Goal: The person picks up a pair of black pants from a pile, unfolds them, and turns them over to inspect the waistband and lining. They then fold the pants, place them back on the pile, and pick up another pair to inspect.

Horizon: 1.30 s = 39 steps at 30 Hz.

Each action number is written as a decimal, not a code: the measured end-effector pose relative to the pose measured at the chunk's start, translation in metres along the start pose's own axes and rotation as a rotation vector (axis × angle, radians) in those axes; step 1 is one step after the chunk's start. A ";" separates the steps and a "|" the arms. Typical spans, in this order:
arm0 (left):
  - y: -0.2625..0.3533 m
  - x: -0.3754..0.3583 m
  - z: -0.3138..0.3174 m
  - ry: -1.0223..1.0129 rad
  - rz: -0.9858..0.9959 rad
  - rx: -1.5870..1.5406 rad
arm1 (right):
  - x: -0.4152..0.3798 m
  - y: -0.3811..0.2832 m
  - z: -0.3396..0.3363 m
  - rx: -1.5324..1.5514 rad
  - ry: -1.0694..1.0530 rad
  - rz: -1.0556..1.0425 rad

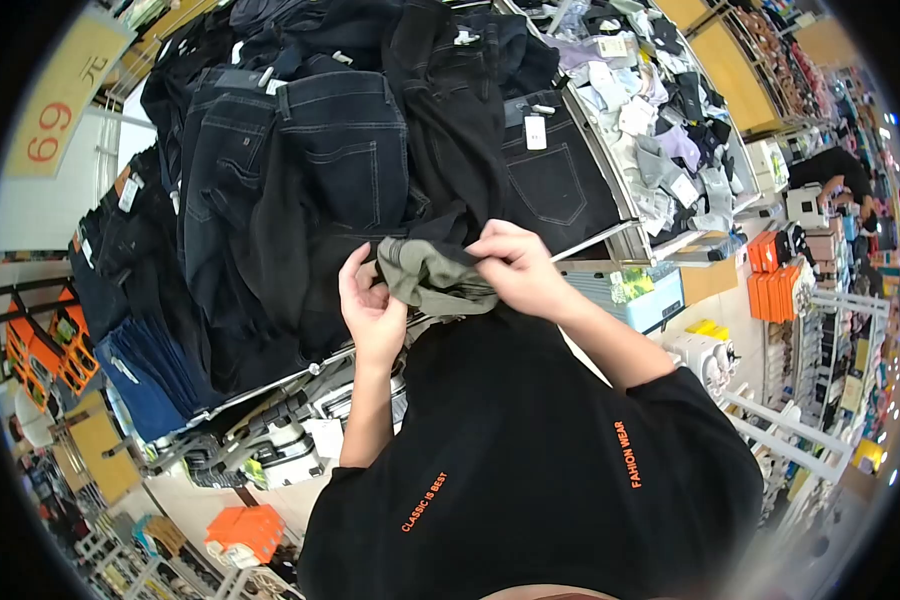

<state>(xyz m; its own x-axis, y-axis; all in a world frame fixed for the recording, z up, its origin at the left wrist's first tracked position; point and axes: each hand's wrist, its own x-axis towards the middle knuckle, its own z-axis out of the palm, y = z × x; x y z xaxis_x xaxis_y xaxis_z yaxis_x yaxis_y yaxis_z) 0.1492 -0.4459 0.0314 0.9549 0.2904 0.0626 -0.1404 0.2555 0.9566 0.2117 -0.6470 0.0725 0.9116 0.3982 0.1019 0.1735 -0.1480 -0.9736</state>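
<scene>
A bunched olive-grey garment [432, 277] with a darker, ribbed-looking edge is stretched between my two hands, just in front of my chest. My left hand [374, 312] has its edge between thumb and curled fingers. On the other side, my right hand [518, 268] pinches the dark part of the cloth between thumb and fingers. The garment's kind cannot be made out, and its lower end is hidden against my black shirt. Right behind it lies a heap of dark jeans [342, 150], several with white tags.
Beside the jeans, a metal-edged bin [625, 225] holds mixed socks or small garments [660, 130]. Folded blue jeans [150, 375] hang over the left edge. A yellow price sign [65, 100] stands upper left. Orange packs [775, 275] are on the right, near another person [838, 178].
</scene>
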 end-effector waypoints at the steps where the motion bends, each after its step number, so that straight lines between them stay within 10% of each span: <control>1: -0.004 -0.005 -0.001 0.010 0.048 0.098 | 0.001 -0.006 0.003 -0.230 0.029 -0.181; 7: 0.017 -0.005 -0.015 0.196 0.118 0.946 | 0.004 -0.033 0.006 -0.635 0.026 -0.400; 15: 0.039 -0.003 -0.026 0.391 0.238 1.348 | 0.036 -0.013 -0.038 -0.126 -0.582 -0.362; 24: 0.026 -0.026 -0.010 0.872 0.103 0.388 | 0.258 0.173 -0.164 -0.697 0.216 -0.022; 32: 0.010 -0.039 0.045 0.595 0.043 0.297 | 0.408 0.253 -0.189 -0.560 0.263 0.466; 35: 0.004 -0.028 0.060 0.524 -0.072 0.298 | 0.416 0.245 -0.196 -0.074 0.089 0.778; 37: 0.003 -0.008 0.074 0.501 -0.196 0.298 | 0.407 0.261 -0.179 -0.144 0.387 0.325; 39: 0.002 0.019 0.099 0.400 -0.344 0.561 | 0.377 0.218 -0.184 0.130 0.158 0.341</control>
<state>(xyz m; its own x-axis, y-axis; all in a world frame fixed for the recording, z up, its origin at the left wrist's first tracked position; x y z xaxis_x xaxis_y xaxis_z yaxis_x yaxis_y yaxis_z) 0.1929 -0.5308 0.0625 0.7384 0.6178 -0.2703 0.4030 -0.0829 0.9114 0.6617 -0.6958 -0.0638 0.9566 0.2004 -0.2118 -0.1888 -0.1279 -0.9737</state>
